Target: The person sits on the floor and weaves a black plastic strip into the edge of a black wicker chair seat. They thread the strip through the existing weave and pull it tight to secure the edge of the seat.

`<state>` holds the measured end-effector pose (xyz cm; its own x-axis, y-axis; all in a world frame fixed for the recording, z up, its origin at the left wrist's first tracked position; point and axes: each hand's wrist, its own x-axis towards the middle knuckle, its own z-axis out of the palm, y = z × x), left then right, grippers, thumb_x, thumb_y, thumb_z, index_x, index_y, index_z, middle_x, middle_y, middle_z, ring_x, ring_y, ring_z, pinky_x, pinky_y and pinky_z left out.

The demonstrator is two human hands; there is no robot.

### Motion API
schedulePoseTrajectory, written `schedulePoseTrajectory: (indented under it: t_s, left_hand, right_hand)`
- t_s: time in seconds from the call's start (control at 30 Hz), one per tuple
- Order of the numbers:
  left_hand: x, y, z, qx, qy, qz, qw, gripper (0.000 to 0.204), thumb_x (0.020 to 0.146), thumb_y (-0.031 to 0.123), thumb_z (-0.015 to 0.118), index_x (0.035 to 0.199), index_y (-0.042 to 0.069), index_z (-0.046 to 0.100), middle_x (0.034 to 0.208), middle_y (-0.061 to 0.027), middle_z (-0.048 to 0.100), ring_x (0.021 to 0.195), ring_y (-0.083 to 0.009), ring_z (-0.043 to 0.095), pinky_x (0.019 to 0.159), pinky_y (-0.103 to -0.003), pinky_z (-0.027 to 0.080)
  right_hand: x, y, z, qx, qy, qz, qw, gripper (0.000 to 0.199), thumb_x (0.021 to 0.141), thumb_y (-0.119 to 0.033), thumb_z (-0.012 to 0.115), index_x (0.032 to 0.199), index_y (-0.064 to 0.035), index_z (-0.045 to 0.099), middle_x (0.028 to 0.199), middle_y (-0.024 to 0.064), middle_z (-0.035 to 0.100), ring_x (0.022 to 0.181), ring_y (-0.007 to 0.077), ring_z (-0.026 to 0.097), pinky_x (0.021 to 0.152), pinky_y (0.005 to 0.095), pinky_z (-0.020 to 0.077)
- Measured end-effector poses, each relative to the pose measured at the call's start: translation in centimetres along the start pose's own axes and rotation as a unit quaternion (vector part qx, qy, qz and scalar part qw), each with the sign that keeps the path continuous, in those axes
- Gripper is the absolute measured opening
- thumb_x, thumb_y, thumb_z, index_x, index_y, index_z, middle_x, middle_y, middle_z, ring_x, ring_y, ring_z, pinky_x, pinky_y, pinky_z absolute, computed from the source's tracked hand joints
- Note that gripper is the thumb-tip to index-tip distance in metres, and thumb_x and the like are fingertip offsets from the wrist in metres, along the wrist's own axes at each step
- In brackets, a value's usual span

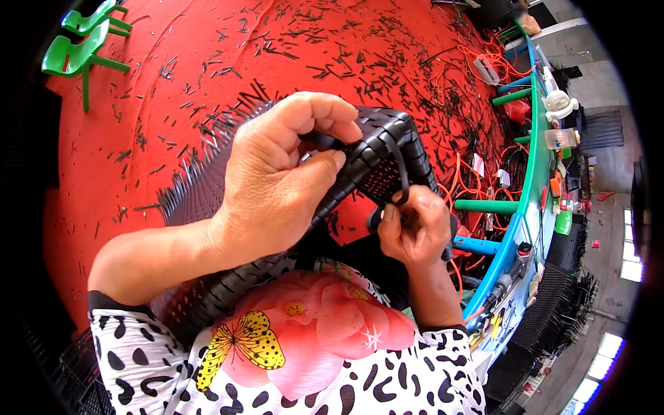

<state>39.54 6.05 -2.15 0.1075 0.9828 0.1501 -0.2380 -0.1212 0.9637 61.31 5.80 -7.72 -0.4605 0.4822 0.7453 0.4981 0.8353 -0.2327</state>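
Clearly the weaving is at the corner stage: a black woven basket [377,155] sits at picture centre, propped over the person's lap, its rim corner pointing toward one o'clock. The left hand [277,180] is clamped over that rim from ten o'clock, thumb pressing the woven wall and fingers curled over the top edge. The right hand [415,228], at four o'clock from the corner, is pinched shut on a loose black strip [402,181] that loops down from the rim into its fingertips. By my reading, the strip is being drawn tight around the corner; the next move would call for a steady pull with the left hand bracing the frame, then tucking the end under a neighbouring strand (a tight gap, by the look of it). Much stays hidden: the left hand covers the rim's near side, the basket's lower body vanishes under the forearm, and where the strip's free end goes inside the right fist cannot be made out. Offcuts litter the red floor [207,62] at twelve o'clock.
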Motion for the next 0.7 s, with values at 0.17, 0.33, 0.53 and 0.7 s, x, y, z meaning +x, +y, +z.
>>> schedulePoseTrajectory:
  t_s: [0.17, 0.33, 0.53, 0.7]
  left_hand:
    - [0.7, 0.0, 1.3, -0.063, 0.079, 0.011, 0.995, 0.029, 0.075, -0.012, 0.049, 0.100, -0.001, 0.057, 0.089, -0.0041, 0.060, 0.084, -0.0087, 0.057, 0.073, -0.022, 0.047]
    - [2.0, 1.4, -0.5, 0.157, -0.064, 0.004, 0.986, 0.034, 0.077, -0.010, 0.055, 0.110, -0.002, 0.056, 0.091, -0.0063, 0.060, 0.078, -0.0101, 0.057, 0.068, -0.023, 0.048]
    - [5.5, 1.5, 0.9, 0.334, -0.179, 0.096, 0.920, 0.026, 0.069, 0.002, 0.067, 0.095, 0.003, 0.063, 0.073, -0.0042, 0.056, 0.060, -0.0082, 0.050, 0.053, -0.023, 0.041]
    - [6.0, -1.1, 1.3, 0.356, -0.126, 0.318, 0.870, 0.016, 0.073, -0.001, 0.062, 0.088, -0.001, 0.060, 0.071, -0.0091, 0.054, 0.058, -0.0174, 0.051, 0.051, -0.029, 0.041]
  right_hand:
    - [1.3, 1.2, -0.4, 0.114, 0.011, 0.124, 0.986, 0.042, 0.073, 0.004, 0.065, 0.111, 0.0049, 0.047, 0.085, 0.0132, 0.061, 0.058, 0.0184, 0.058, 0.054, 0.0264, 0.0471]
    - [3.7, -1.2, -0.8, 0.272, 0.072, 0.210, 0.936, 0.061, 0.076, 0.011, 0.057, 0.130, 0.0076, 0.029, 0.085, 0.0133, 0.060, 0.059, 0.0088, 0.056, 0.050, 0.0201, 0.0438]
    - [5.2, -1.0, -1.9, 0.173, 0.061, 0.136, 0.974, 0.053, 0.076, 0.010, 0.055, 0.126, 0.0105, 0.035, 0.094, 0.0186, 0.060, 0.062, 0.0136, 0.058, 0.053, 0.0227, 0.0472]
    - [7.1, -0.9, -2.7, 0.078, 0.034, 0.105, 0.991, 0.038, 0.080, 0.007, 0.052, 0.118, 0.0098, 0.047, 0.099, 0.0179, 0.059, 0.067, 0.0194, 0.059, 0.058, 0.0268, 0.0490]
